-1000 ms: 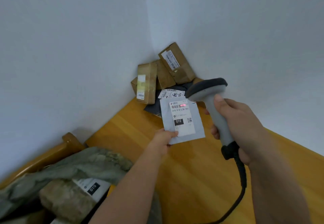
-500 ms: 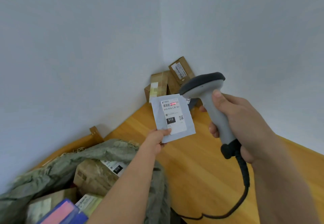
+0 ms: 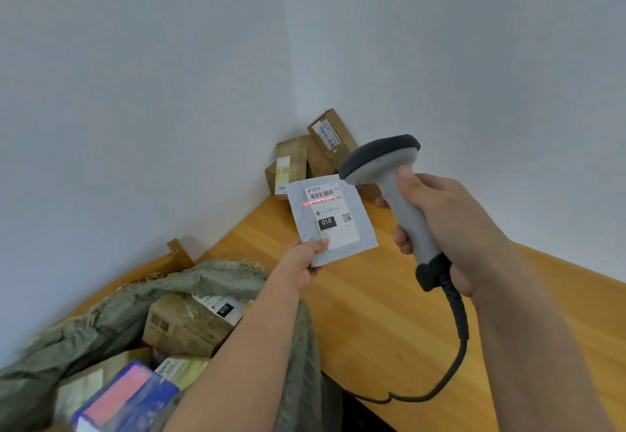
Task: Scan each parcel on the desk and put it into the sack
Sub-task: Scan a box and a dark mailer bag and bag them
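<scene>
- Your left hand (image 3: 302, 262) pinches the lower left corner of a flat grey mailer (image 3: 330, 218), thumb on the front, holding it up above the wooden desk (image 3: 389, 313).
- The mailer faces you, tilted slightly, with a white shipping label (image 3: 332, 216) on it showing a barcode, a QR code and a black box reading 010.
- Your right hand (image 3: 440, 225) is closed around the grey handle of a barcode scanner (image 3: 386, 174), thumb high on the neck, the dark head pointing at the mailer.
- A red scan line (image 3: 310, 202) crosses the label just under the barcode.
- The scanner's black cable (image 3: 454, 347) loops down over the desk toward its near edge.
- In the far corner, against the 2 walls, sits a pile of brown cardboard boxes (image 3: 305, 160); there look to be 3 or 4, though the mailer and scanner hide part of the pile.
- At lower left, beside the desk, an open grey-green sack (image 3: 216, 272) already holds several parcels (image 3: 189, 323), including a brown box with a 010 label and a blurred blue and pink packet.
</scene>
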Motion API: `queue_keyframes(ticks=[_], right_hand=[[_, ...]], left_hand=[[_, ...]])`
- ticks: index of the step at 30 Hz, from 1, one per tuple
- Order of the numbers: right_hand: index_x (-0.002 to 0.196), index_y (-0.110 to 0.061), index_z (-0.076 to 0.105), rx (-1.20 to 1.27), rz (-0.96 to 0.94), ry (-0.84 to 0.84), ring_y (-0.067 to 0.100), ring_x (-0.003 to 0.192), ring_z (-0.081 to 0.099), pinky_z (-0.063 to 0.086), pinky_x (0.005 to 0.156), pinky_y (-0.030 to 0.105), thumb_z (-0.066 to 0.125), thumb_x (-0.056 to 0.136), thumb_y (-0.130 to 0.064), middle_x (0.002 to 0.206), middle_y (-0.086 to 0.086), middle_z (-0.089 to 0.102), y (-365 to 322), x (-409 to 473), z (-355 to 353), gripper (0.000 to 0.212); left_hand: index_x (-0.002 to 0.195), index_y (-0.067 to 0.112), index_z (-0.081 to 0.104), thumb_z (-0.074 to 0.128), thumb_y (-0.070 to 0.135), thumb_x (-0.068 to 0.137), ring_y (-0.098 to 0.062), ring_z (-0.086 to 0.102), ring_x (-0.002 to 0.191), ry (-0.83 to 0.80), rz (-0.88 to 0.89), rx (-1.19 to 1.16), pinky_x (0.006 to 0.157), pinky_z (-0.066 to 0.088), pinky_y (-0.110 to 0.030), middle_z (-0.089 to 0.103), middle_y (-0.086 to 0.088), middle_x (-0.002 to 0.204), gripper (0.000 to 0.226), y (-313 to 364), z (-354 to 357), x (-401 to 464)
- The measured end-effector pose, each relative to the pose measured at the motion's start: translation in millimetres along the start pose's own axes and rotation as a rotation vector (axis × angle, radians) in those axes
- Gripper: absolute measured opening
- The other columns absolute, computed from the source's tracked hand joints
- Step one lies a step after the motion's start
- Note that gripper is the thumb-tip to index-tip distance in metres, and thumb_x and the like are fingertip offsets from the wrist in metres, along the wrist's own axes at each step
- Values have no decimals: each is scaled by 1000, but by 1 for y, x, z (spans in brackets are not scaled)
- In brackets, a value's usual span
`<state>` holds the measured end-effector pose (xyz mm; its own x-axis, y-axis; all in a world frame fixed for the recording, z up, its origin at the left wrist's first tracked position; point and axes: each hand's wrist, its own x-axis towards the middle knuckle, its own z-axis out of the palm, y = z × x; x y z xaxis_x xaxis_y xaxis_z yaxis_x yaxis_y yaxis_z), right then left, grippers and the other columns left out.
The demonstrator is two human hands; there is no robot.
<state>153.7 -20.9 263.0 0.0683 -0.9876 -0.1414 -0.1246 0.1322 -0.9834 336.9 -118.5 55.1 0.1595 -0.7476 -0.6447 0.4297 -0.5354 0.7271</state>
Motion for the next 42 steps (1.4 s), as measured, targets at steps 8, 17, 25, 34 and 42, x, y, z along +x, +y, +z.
queue_keyframes(ticks=[8,17,25,34,42], right_hand=[[99,-10,65,18,-28,-76,15,52,53,45,59,36,44,103,-42,101,17,68,-2,2,12,38],[97,-12,63,45,-64,-180,14,51,54,45,56,34,44,103,-41,102,12,69,-19,30,24,36],[106,-9,63,60,5,-253,12,49,50,43,51,29,59,96,-40,96,10,66,3,68,41,33],[116,-8,58,28,205,-398,9,40,46,41,44,26,61,97,-25,99,14,56,67,88,108,26],[111,-9,59,-18,206,-504,10,43,48,40,42,24,63,95,-26,100,18,62,68,79,153,24]], left_hand=[[100,10,59,72,3,84,-17,58,73,86,28,11,57,44,-27,66,-6,87,21,3,-23,-17],[97,11,59,70,-1,84,-15,57,67,200,75,-78,37,40,-15,66,-5,86,21,33,-50,-25],[91,8,52,52,0,95,-20,54,70,402,132,-96,56,44,-28,59,-10,83,9,62,-88,-37],[64,15,43,50,5,86,-23,46,82,895,261,141,68,42,-31,50,-13,85,26,79,-222,-109],[67,7,53,54,3,76,-19,44,70,823,245,585,58,32,-27,48,-10,70,10,55,-249,-125]])
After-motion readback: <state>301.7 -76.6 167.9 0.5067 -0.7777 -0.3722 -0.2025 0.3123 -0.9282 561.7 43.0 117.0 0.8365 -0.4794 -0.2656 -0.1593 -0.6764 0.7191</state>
